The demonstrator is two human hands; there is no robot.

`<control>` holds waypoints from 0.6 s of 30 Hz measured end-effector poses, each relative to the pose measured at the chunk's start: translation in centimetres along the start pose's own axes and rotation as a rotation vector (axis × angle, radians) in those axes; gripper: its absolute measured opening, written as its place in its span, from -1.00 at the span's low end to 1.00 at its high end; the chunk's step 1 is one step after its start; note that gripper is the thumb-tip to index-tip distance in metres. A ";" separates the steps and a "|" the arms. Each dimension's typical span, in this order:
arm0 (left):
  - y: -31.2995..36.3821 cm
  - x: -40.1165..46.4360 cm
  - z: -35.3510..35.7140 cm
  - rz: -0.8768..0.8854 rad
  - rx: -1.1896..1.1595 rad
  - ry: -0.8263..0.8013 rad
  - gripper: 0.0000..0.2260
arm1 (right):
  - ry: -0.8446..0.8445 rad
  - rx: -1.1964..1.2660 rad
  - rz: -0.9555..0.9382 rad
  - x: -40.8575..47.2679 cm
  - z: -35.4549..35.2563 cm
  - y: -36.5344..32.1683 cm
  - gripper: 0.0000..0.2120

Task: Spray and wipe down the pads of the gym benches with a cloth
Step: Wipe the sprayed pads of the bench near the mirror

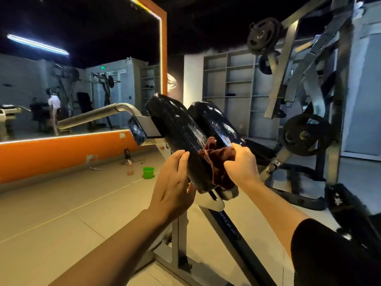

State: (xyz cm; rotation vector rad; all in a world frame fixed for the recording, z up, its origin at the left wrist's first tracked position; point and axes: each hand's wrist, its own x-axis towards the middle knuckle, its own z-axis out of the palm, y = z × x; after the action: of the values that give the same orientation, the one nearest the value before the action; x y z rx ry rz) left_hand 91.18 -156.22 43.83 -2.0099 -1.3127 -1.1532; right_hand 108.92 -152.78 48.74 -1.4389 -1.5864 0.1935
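Your left hand [173, 182] lies flat against the near-left edge of the left pad [181, 137], fingers straight and spread over its rim, thumb under the lower end; it grips nothing. Your right hand [241, 166] is curled round a dark red cloth [216, 162], bunching it into the groove between the left pad and the right pad [214, 122]. Part of the cloth hangs down over the lower end of the left pad, hiding the bracket behind it. Both pads are black, glossy and tilted, their upper ends pointing away from you. Below the pads, the bench's grey steel post [179, 234] runs down to the floor. Left of the pads, a curved metal handle bar [97, 114] reaches out toward the mirror [82, 79] with its orange frame. On the floor beyond the pads to the left stand a green bucket [148, 172] and, just beside it, a spray bottle [129, 167]. Right of the pads stands a plate-loaded machine [309, 96] carrying black weight plates [305, 135], close to your right forearm.
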 end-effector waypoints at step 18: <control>0.6 1.7 2.8 -0.057 0.065 0.039 -0.45 | -0.117 0.676 -0.093 0.9 2.9 2.0 -0.66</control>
State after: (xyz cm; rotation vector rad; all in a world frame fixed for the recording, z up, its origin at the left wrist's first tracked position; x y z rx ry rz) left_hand 93.11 -153.50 43.78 -1.9052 -1.3785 -1.1544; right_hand 108.37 -150.16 46.35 -0.8368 -1.4739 0.6964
